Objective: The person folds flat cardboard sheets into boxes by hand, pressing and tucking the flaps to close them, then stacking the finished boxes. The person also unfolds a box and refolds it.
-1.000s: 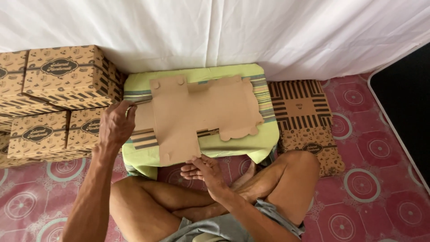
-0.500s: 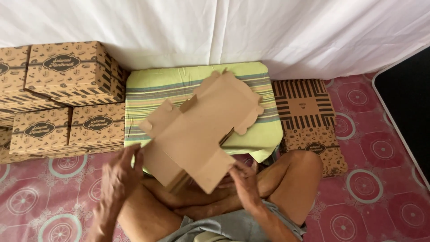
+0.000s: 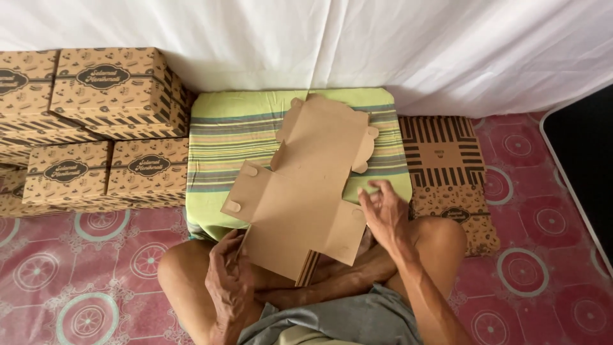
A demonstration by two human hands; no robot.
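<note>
a: what does the flat brown die-cut cardboard box blank (image 3: 306,185) look like?

b: plain kraft brown on the side facing up, unfolded, with square panels, crease lines and small rounded tabs along its edges. it lies tilted over the person's crossed legs, its far end above the green striped cushion (image 3: 223,140). a striped printed edge shows under its lower corner.

a: and the hands?

b: the left hand (image 3: 231,281) sits at the blank's lower left edge, fingers curled against it; whether it truly grips cannot be told. the right hand (image 3: 383,214) is spread, fingers loose, touching the right flap, grasping nothing.

a: any packages around?

b: to the left, stacked assembled brown boxes (image 3: 96,128) printed with small pictures, dark stripes and a dark oval label on each face, standing against the white cloth backdrop (image 3: 383,45). to the right of the cushion, a pile of flat printed box blanks (image 3: 447,172) with bold dark stripes and a patterned panel, lying on the pink floor mat with circle patterns (image 3: 543,268).
</note>
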